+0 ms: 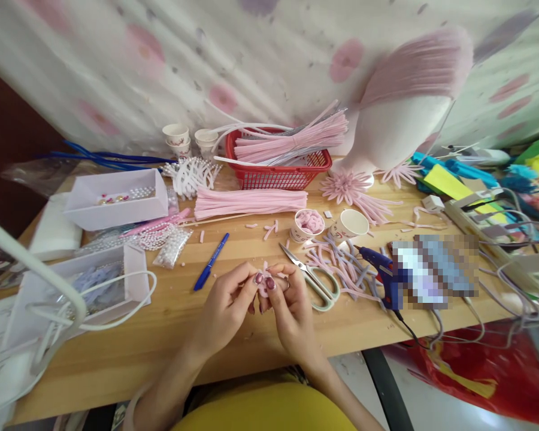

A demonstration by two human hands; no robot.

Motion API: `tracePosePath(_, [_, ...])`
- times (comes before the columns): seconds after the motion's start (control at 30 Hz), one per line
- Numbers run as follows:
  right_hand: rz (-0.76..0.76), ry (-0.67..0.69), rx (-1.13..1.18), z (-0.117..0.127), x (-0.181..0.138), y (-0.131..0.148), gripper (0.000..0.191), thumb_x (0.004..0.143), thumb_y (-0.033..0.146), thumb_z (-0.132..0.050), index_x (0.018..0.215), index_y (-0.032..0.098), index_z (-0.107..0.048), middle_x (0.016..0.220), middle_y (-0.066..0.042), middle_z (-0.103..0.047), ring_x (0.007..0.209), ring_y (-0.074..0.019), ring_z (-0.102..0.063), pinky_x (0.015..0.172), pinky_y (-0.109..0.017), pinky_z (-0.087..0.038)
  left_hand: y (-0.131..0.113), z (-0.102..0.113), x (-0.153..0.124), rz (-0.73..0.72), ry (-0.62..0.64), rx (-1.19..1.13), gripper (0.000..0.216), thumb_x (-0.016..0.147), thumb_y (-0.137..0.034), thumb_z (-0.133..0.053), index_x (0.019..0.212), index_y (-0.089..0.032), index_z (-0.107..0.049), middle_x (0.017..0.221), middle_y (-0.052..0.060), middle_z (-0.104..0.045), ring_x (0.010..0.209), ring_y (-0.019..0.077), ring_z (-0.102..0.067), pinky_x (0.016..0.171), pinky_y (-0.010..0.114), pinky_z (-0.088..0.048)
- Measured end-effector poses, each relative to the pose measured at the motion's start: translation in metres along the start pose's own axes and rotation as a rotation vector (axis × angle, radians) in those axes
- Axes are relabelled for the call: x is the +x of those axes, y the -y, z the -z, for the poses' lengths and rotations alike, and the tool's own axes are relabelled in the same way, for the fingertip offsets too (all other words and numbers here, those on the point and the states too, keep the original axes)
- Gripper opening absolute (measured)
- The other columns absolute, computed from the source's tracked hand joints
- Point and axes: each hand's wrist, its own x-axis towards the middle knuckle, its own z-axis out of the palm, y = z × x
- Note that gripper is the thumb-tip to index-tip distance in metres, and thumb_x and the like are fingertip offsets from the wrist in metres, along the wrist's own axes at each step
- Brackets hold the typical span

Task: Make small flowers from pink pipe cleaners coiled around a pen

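Both hands meet over the front middle of the wooden table, pinching a small bent piece of pink pipe cleaner [263,292] between thumbs and fingertips. My left hand [230,297] grips it from the left, and my right hand [293,308] from the right; the fingers hide much of its shape. Scissors with pale green handles [322,288] lie just right of my right hand. Behind them stands a paper cup [309,226] filled with curled pink pieces, beside a second paper cup [350,225]. A blue pen [211,262] rests left of my left hand.
Cut pipe cleaner strips [341,263] and a blue glue gun [385,272] lie to the right, with cables beyond. A bundle of pink pipe cleaners [250,204] lies before a red basket [278,178]. White boxes [117,200] and a lamp arm [31,263] occupy the left.
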Motion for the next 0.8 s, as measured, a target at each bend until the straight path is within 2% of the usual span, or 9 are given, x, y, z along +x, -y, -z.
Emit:
tracePosePath(0.1, [-0.054, 0.011, 0.046, 0.002, 0.003, -0.001, 0.008, 0.099, 0.029, -0.051, 0.105, 0.024, -0.052, 0.069, 0.005, -0.053, 0.06, -0.0091, -0.048, 0.058, -0.021, -0.041, -0.001, 0.001, 0.001, 0.007, 0.001, -0.039, 0.029, 0.097, -0.036, -0.048, 0.075, -0.018, -0.053, 0.066, -0.003, -0.055, 0.061, 0.0115, -0.055, 0.06, 0.024, -0.045])
tracePosePath(0.2, [-0.119, 0.079, 0.129, 0.007, 0.006, -0.002, 0.014, 0.099, 0.031, -0.05, 0.106, 0.021, -0.056, 0.073, 0.002, -0.057, 0.067, -0.0122, -0.054, 0.068, -0.027, -0.044, 0.0, 0.002, 0.003, 0.03, 0.007, -0.098, 0.028, 0.097, -0.036, -0.048, 0.076, -0.018, -0.054, 0.063, -0.003, -0.056, 0.06, 0.0117, -0.055, 0.061, 0.024, -0.046])
tracePosePath(0.4, [-0.122, 0.183, 0.133, 0.011, 0.004, 0.0, 0.023, 0.098, 0.027, -0.053, 0.12, 0.023, -0.055, 0.086, -0.001, -0.065, 0.082, -0.0153, -0.06, 0.083, -0.031, -0.046, 0.007, 0.0, 0.006, 0.039, -0.11, -0.254, 0.025, 0.095, -0.034, -0.052, 0.077, -0.018, -0.056, 0.06, -0.006, -0.052, 0.055, 0.0092, -0.051, 0.057, 0.021, -0.044])
tracePosePath(0.53, [-0.104, 0.187, 0.086, 0.01, 0.004, 0.002, 0.023, 0.098, 0.025, -0.054, 0.121, 0.025, -0.056, 0.09, -0.001, -0.067, 0.084, -0.0136, -0.062, 0.083, -0.028, -0.046, 0.008, -0.003, 0.005, 0.014, -0.188, -0.237, 0.026, 0.093, -0.032, -0.055, 0.072, -0.018, -0.055, 0.061, -0.005, -0.053, 0.055, 0.009, -0.051, 0.056, 0.021, -0.043])
tracePosePath(0.8, [-0.086, 0.203, 0.049, 0.012, 0.003, 0.001, 0.02, 0.099, 0.027, -0.051, 0.118, 0.023, -0.055, 0.086, -0.002, -0.067, 0.082, -0.0151, -0.063, 0.081, -0.031, -0.048, 0.007, -0.005, 0.004, 0.017, -0.192, -0.211, 0.027, 0.094, -0.032, -0.054, 0.071, -0.018, -0.053, 0.058, -0.005, -0.053, 0.055, 0.0103, -0.051, 0.057, 0.023, -0.043])
